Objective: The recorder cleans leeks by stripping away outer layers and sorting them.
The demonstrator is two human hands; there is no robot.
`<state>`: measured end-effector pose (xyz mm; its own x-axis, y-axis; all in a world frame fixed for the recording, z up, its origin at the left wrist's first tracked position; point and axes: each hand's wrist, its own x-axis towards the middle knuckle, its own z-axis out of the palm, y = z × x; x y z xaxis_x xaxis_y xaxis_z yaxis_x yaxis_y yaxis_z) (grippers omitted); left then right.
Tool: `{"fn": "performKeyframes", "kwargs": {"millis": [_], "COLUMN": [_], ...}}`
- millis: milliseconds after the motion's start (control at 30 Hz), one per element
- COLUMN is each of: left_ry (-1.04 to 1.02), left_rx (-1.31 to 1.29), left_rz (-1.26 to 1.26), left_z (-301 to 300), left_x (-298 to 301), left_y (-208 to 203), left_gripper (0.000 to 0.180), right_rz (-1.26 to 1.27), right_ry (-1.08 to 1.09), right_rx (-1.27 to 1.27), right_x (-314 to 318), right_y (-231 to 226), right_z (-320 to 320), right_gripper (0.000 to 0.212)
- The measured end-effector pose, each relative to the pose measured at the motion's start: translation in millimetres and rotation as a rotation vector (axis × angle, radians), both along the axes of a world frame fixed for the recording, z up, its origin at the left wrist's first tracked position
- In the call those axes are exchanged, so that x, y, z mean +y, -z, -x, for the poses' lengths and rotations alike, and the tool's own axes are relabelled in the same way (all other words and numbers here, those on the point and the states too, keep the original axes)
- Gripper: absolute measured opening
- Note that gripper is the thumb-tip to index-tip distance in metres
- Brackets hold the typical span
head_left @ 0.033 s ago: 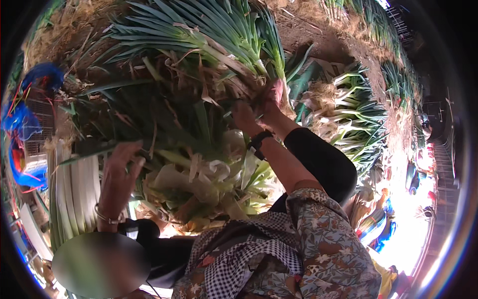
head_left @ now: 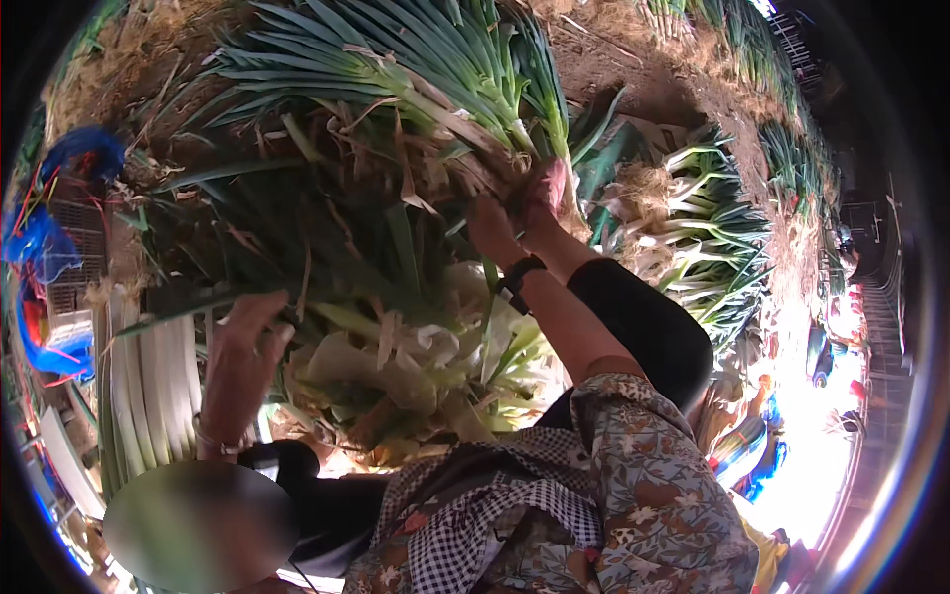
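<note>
My left hand, a bracelet at its wrist, is raised at the left with its fingers curled. A long green leek leaf runs into its fingertips, which are slightly blurred. My right hand, with a black wristband, is closed low beside the root ends of a large bunch of leeks. Whatever lies inside its fingers is hidden. A narrow green strip hangs below that wrist. My foot rests right beside the hand, against the base of the bunch.
Stripped pale leaves are heaped between my arms. Cleaned white leek stalks stand at the left, near blue plastic. More leeks lie in a row at the right. My bent knee is beside my right forearm.
My left hand has shifted slightly down, and the leaf at its fingers has dropped a little. My right hand has barely moved; more of the green strip below its wrist shows.
</note>
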<state>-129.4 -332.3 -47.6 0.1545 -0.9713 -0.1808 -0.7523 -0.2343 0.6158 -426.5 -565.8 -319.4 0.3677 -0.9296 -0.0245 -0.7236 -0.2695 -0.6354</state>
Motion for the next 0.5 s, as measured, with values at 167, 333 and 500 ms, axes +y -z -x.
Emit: {"fn": "performKeyframes", "kwargs": {"millis": [167,333,500], "left_ry": [0.097,0.106,0.128], "left_rx": [0.068,0.093,0.108], "left_rz": [-0.126,-0.177,-0.141], "left_z": [8.7,0.5,-0.7], "left_x": [-21.0,-30.7,-38.9], "left_y": [-1.0,2.5,-3.8], "left_gripper": [0.038,0.039,0.038], "right_rz": [0.372,0.212,0.328], "right_ry": [-0.049,-0.077,-0.418], "right_rx": [0.513,0.488,0.495], "right_x": [-121.9,-156.5,-123.5], "right_y": [46.4,32.1,12.2], "right_z": [38.2,27.8,-13.0], "right_gripper": [0.044,0.056,0.057]}}
